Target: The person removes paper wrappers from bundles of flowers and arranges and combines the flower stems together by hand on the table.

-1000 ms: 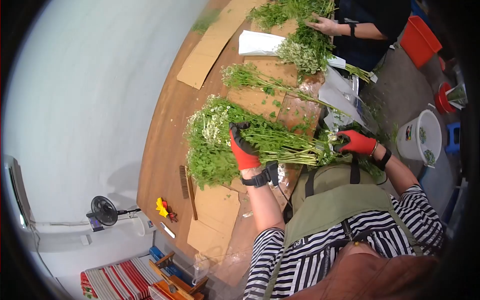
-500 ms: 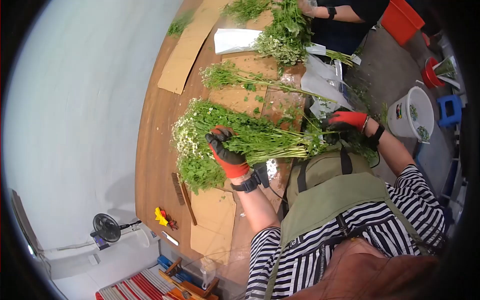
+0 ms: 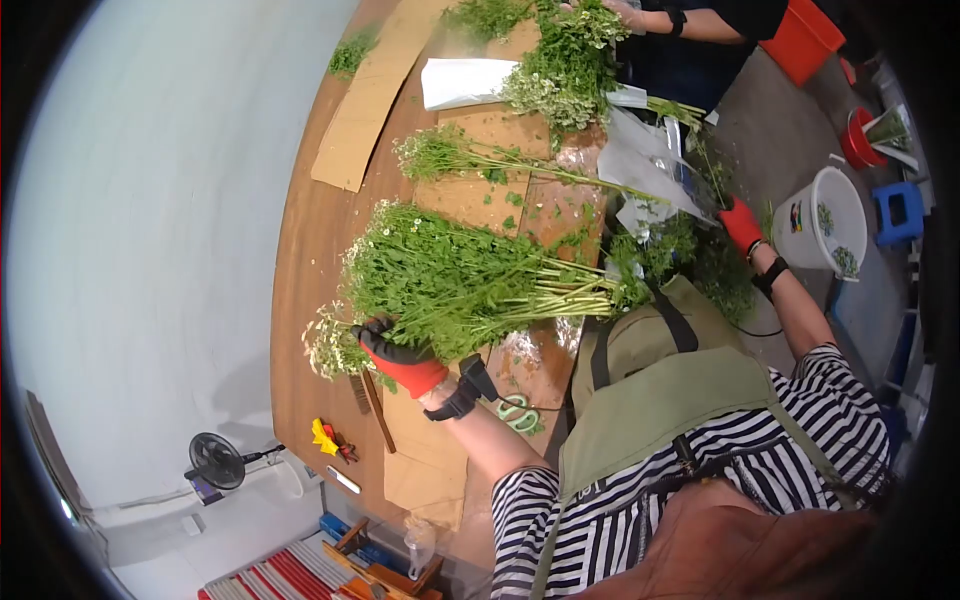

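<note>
A large bunch of small white daisy-like flowers (image 3: 440, 265) lies on the table, its cut stems toward my apron. My left hand (image 3: 400, 362), in a red and black glove, is closed at the bunch's near-left side. White flower heads (image 3: 335, 345) stick out past its curled fingers, while the gripped stems are mostly hidden. My right hand (image 3: 741, 225), gloved alike, is off the table's right edge, closed on a thin leafy green stem (image 3: 712, 172) that points upward. Beyond the bunch, a thinner flower spray (image 3: 500, 160) lies across cardboard.
Another person's hand (image 3: 625, 14) is at a second flower bunch (image 3: 565, 75) at the far end. Green scissors (image 3: 518, 413), a brush (image 3: 376, 410) and cardboard (image 3: 425, 460) lie nearby. White wrapping (image 3: 645, 150) hangs at the edge. A white bucket (image 3: 795, 225) stands right.
My left hand has moved from on top of the bunch to its lower-left side, with flower heads now jutting past it. My right hand has moved right, away from the stem ends. The scissors are uncovered.
</note>
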Action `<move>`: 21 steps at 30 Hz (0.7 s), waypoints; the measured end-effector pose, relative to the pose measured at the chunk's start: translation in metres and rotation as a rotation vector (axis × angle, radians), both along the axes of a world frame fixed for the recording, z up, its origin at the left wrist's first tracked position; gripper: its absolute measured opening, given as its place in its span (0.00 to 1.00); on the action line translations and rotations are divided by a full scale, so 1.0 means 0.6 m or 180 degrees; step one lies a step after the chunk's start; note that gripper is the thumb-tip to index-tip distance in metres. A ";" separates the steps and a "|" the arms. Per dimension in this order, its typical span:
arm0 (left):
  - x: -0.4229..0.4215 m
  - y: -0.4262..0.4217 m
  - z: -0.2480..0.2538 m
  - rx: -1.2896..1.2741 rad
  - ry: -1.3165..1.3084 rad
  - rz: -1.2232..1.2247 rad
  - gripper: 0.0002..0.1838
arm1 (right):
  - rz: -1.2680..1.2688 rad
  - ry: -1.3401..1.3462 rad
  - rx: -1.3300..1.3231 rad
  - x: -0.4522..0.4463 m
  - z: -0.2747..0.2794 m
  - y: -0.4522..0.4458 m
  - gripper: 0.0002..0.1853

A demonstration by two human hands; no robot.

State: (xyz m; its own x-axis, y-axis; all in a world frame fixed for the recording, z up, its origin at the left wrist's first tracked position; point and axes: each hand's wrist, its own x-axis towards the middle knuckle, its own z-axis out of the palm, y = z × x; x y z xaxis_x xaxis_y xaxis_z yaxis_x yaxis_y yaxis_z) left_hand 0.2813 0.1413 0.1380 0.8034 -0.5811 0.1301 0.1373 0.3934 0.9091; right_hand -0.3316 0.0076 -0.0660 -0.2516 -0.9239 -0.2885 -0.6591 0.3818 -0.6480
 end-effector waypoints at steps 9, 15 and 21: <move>-0.051 -0.036 -0.040 -0.0046 0.0429 -0.0127 0.17 | 0.1166 -0.3075 0.0927 0.259 0.199 0.076 0.26; -0.031 -0.023 -0.035 0.0410 0.0046 0.0286 0.15 | 0.1995 0.0185 -0.1837 0.249 0.126 0.060 0.16; 0.078 0.061 -0.021 0.0856 -0.1699 0.0863 0.10 | 0.1535 0.1283 0.0353 -0.031 0.025 0.079 0.22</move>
State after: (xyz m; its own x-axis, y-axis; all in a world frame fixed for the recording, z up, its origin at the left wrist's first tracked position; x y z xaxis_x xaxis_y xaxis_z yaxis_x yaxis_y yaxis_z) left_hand 0.3280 0.1782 0.1251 0.7913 -0.4349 0.4298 -0.4320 0.0999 0.8963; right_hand -0.3501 0.0552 -0.0511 0.0763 -0.9304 -0.3584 -0.9575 0.0320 -0.2868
